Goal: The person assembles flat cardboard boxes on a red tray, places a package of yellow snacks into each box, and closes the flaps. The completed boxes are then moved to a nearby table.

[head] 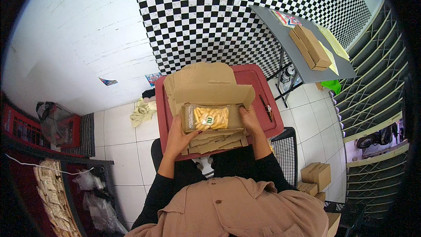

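Observation:
An open cardboard box [210,93] with its lid raised is held between my two hands. Inside it lies a clear plastic bag [212,117] of yellow, stick-shaped snacks, bearing a round label. My left hand [177,138] grips the box's left wall and front corner, thumb along the front edge. On the opposite side, my right hand [250,119] holds the right wall, its fingers partly hidden. Beneath and behind the box is a stack of flattened cardboard [217,143] on a red plastic table [271,118].
A black pen [265,108] lies on the table's right side. Closed cardboard boxes [309,47] rest on a grey table [307,75] at the upper right. More boxes [315,176] stand on the floor at right, near a mesh chair [285,153]. Yellowish cloth [143,111] lies by the wall.

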The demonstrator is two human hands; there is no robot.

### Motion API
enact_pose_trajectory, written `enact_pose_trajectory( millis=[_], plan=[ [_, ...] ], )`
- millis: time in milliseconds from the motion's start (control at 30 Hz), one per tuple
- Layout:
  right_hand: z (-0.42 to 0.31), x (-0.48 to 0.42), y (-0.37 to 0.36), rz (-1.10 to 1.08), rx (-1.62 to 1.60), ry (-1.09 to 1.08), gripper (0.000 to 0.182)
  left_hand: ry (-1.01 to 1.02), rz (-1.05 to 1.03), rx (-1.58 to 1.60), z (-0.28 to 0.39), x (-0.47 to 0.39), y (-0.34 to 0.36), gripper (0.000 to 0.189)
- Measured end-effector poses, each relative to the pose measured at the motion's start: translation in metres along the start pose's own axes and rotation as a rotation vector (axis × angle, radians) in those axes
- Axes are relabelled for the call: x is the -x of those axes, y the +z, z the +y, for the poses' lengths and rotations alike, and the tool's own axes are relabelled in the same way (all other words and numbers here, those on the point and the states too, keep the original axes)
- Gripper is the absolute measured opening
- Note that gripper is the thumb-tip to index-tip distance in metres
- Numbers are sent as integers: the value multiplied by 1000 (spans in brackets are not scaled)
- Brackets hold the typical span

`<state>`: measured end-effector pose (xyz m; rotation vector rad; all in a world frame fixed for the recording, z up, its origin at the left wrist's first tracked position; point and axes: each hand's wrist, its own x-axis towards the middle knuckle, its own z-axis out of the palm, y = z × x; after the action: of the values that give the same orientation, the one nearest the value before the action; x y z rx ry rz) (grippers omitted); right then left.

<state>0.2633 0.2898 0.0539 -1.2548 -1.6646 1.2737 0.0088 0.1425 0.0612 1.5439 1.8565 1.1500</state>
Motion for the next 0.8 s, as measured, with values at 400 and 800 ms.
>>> enact_pose_trajectory(
  millis=[400,800],
  plan=[
    [-13,-2,14,2,-292,21,68,96,46,33,7,-1,1,100],
    [3,-6,-1,-164,-123,-148,41,-60,-23,-5,16,-6,-6,105]
  ],
)
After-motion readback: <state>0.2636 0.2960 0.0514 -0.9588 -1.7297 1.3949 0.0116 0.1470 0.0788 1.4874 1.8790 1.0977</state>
